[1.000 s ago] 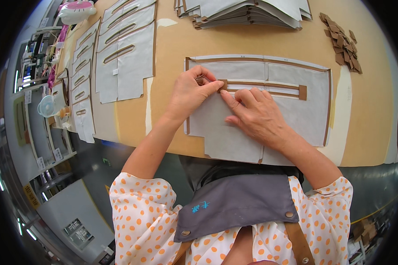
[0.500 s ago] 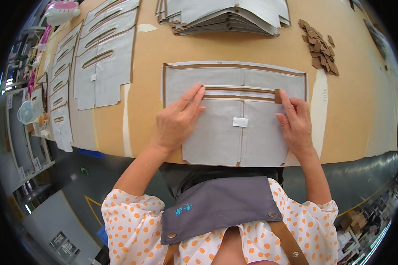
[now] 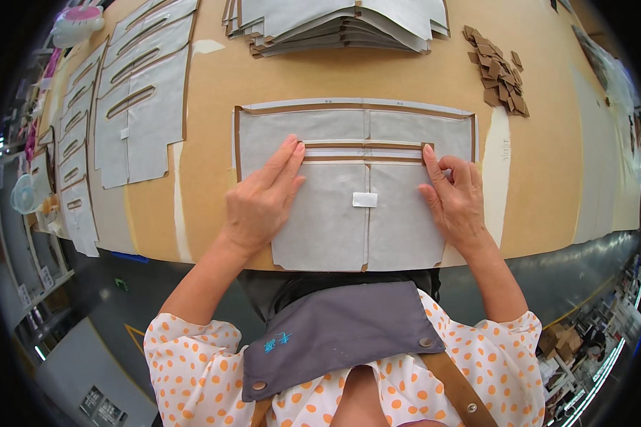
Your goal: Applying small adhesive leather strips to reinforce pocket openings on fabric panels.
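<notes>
A grey panel (image 3: pixel 320 206) with brown-taped edges lies flat in front of me. Across it runs a long slot (image 3: pixel 363 151) framed by brown strips, with a small white label (image 3: pixel 365 200) below. My left hand (image 3: pixel 260 206) rests open at the slot's left end, index and middle fingertips pressing there, the small end piece hidden beneath them. At the other end, my right hand (image 3: pixel 452 199) has its index fingertip on a small brown patch, with thumb apart and the other fingers loosely bent, holding nothing.
Slotted grey panels (image 3: pixel 142 121) lie overlapped at the left. A stack of grey panels (image 3: pixel 335 18) sits at the back, a pile of small brown squares (image 3: pixel 496 75) to its right. A pink-and-white plush-like item (image 3: pixel 75 27) and a small fan (image 3: pixel 25 192) are at the table's (image 3: pixel 563 178) left edge.
My left hand has let go of its pinch at the slot's left end and lies flatter there. My right hand has moved rightward from that end to the right end. The view has shifted.
</notes>
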Motion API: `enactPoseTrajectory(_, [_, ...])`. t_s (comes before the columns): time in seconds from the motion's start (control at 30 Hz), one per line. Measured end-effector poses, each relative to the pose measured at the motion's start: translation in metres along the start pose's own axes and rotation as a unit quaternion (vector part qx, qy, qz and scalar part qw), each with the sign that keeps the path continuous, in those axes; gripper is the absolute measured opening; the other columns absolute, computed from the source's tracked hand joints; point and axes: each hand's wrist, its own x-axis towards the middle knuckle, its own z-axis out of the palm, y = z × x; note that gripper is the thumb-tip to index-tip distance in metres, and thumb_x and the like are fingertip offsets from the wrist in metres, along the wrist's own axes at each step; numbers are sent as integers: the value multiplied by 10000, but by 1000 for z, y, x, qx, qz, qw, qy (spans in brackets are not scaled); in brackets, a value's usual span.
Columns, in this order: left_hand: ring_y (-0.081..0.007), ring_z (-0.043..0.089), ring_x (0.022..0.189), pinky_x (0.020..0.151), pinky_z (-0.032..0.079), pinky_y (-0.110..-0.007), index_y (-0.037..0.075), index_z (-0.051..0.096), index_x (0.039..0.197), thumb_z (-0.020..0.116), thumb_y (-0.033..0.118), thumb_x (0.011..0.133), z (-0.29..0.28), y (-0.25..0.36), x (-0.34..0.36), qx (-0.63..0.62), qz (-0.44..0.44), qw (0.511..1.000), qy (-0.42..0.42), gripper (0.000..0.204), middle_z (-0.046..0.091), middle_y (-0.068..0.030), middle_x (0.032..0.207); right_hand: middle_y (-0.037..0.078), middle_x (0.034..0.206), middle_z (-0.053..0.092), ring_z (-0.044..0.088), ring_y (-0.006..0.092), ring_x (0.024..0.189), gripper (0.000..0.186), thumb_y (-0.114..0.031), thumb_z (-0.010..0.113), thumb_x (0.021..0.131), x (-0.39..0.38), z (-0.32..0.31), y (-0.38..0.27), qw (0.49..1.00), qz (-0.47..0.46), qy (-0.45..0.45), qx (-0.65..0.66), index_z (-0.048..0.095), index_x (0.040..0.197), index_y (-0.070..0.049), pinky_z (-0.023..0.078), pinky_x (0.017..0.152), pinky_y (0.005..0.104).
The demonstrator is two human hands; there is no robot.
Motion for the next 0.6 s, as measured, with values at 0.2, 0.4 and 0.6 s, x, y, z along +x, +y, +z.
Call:
enactPoseTrajectory(0.2, [-207,724,890,670,573,-289,120,647,1347,692,140,929,4,2,-3,-25,-19,999,35,421,597,-74,1423,34,1063,536,496,214,889,563,-270,695,917,-3,-1,1,1000,3,12,0,572,1441,-103,418,835,365])
enactPoseTrajectory(0.4, [-151,634,664,524,498,-293,185,637,1363,707,188,921,10,1,-9,5,-47,998,36,447,573,-21,1131,44,1061,532,490,221,884,552,-278,685,922,-2,2,2,1000,7,14,6,579,1430,-90,422,847,365])
enactPoseTrajectory(0.6, [-147,551,644,486,455,-320,167,649,1353,719,192,907,5,4,-7,44,-28,998,39,451,478,-20,929,50,1059,532,491,224,891,539,-266,687,920,0,-3,0,1000,8,24,19,588,1416,-80,429,852,374])
